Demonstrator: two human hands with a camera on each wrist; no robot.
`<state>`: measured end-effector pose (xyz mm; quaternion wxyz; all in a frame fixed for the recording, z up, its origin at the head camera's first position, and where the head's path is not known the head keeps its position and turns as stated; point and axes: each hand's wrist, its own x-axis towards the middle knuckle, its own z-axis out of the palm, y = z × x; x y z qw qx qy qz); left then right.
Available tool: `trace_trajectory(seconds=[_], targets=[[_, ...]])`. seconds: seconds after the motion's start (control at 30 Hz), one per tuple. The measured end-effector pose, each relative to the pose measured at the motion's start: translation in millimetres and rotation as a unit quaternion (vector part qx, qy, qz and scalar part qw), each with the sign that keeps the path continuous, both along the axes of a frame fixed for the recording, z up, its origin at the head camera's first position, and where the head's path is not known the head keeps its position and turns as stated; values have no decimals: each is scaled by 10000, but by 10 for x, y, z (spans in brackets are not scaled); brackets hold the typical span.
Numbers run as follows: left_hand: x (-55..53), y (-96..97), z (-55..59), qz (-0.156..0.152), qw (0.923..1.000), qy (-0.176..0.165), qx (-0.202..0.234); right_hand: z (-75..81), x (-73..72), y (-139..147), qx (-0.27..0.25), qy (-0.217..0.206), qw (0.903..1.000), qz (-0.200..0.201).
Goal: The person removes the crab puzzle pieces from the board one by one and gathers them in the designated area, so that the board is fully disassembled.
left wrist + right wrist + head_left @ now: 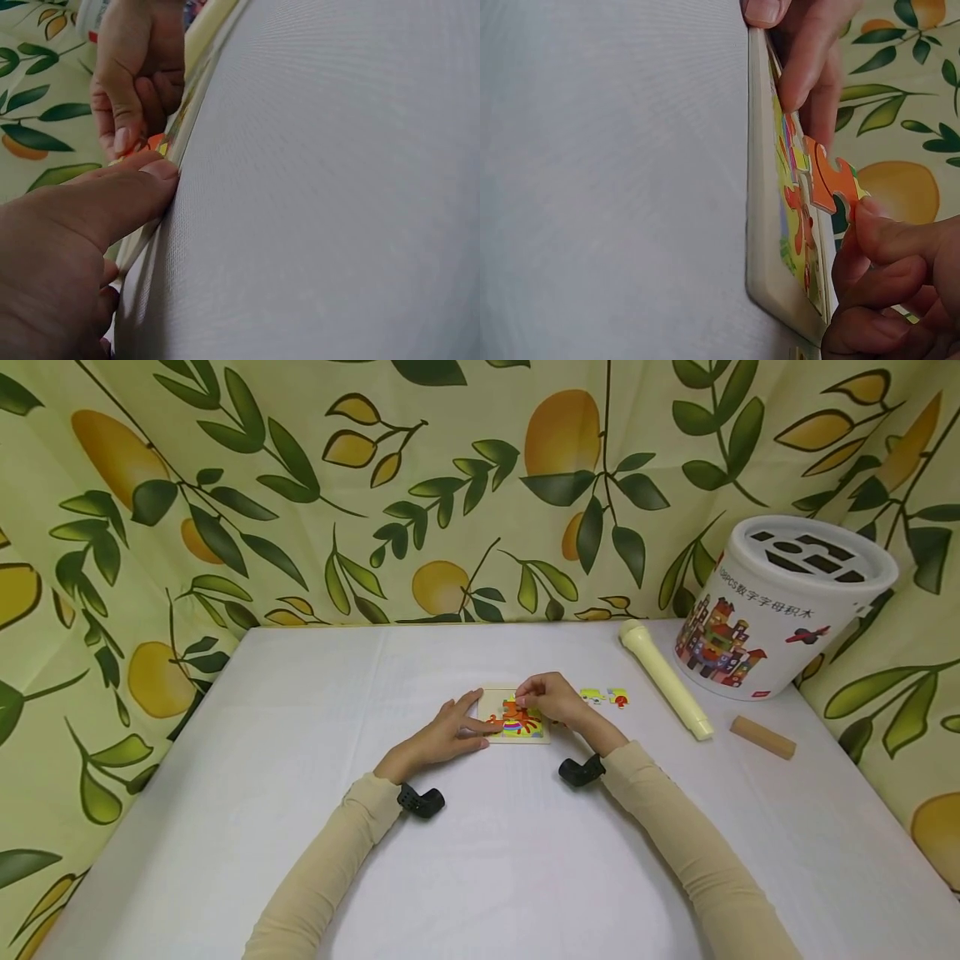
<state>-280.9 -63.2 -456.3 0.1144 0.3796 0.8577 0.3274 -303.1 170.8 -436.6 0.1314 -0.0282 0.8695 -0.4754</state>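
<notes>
You've got the orange puzzle piece (826, 180) pinched between thumb and fingertip of your right hand (557, 700), right over the puzzle board (491, 703). It's tilted, not flat: the pinched end rides high, the broad orange end slants down at the board; whether that end touches, you can't tell from here. Thin and glossy, it has round notches bitten from its sides. The board lies flat, long axis running left to right before you, pale and wood-like, its corners rounded, bright printed pieces set inside. Your left hand (450, 727) is spread wide, fingers extended, touching the board's left side. Just beyond your right hand, loose pieces (592, 696) lie on the smooth white cloth (480, 860).
</notes>
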Motion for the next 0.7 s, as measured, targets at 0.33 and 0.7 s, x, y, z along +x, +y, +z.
trace_trajectory(seconds=[0.33,0.7], targets=[[6,15,3,-29,10000,65,8,80,42,229,-150,-152,9994,-257],[13,9,-3,34,9997,237,58,133,349,910,274,-264,9971,-658]])
